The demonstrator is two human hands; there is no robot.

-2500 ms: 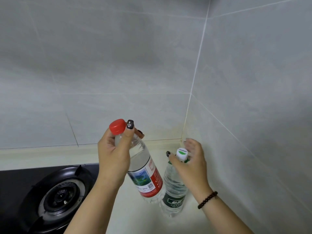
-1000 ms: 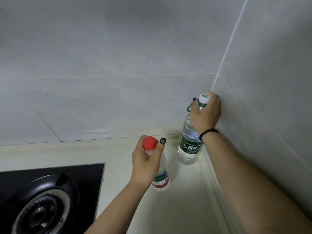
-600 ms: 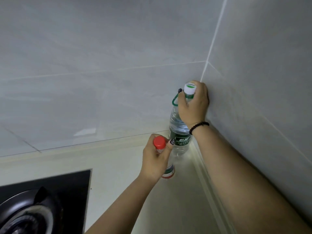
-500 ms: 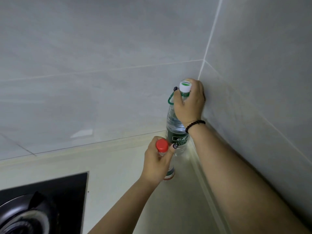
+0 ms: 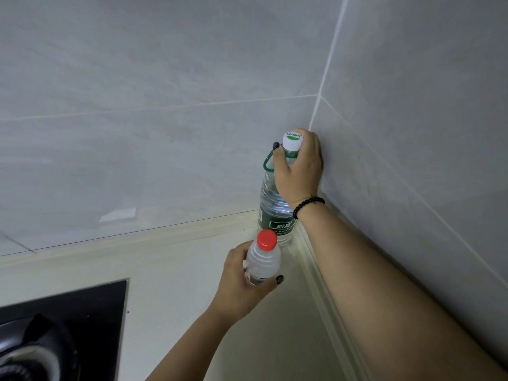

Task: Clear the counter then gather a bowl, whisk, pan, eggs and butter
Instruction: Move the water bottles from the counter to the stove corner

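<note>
- The right hand [image 5: 298, 171] has its grip closed round the neck of the green-label bottle [image 5: 276, 213], fingers wrapped just under its white cap [image 5: 292, 140].
- That bottle stands upright in the far right corner of the counter [image 5: 176, 292], where the two tiled walls [image 5: 165, 105] meet; the back of the right hand is against or just beside the right-hand wall, which of the two I cannot tell.
- A green loop [image 5: 268, 163] hangs from the bottle's neck on the left side.
- A dark bead bracelet [image 5: 308, 205] sits on the right wrist.
- The left hand [image 5: 244, 281] has its grip closed round the shoulder of the red-cap bottle [image 5: 263, 264], thumb with a dark-painted nail across the front.
- The red-cap bottle is just in front of the green-label bottle, nearer the camera; its lower part is hidden by the hand, so whether it stands on the counter cannot be told.
- A black stove [image 5: 82, 320] with a burner [image 5: 30, 350] lies at the lower left, well apart from both bottles.
</note>
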